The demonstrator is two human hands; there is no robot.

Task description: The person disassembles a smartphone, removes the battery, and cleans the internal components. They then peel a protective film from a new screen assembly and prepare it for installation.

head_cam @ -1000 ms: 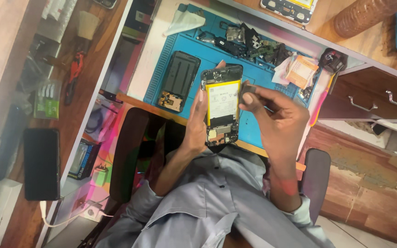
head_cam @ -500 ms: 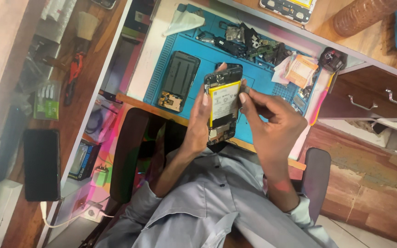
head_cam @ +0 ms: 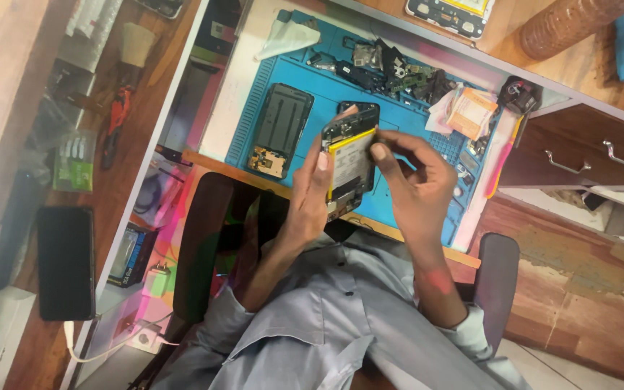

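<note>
My left hand (head_cam: 310, 198) grips an opened phone (head_cam: 350, 160) with its back off, showing a pale yellow battery and a dark circuit board at the top. My right hand (head_cam: 414, 186) rests its fingertips on the phone's right edge, by the upper part of the battery. Whether it holds a small tool I cannot tell. Both hands hover above the blue work mat (head_cam: 308, 78). A second opened phone frame (head_cam: 279, 130), dark, lies flat on the mat to the left.
Several loose phone parts (head_cam: 391, 68) and a crumpled paper packet (head_cam: 471, 112) lie at the mat's far side. A black phone (head_cam: 66, 261) rests on the wooden shelf at left, red pliers (head_cam: 115, 119) above it. Wooden drawers (head_cam: 586, 155) stand at right.
My right hand has shifted left and up along the phone's edge, fingertips now on the upper battery edge. The phone has tilted a little; my left hand keeps its hold.
</note>
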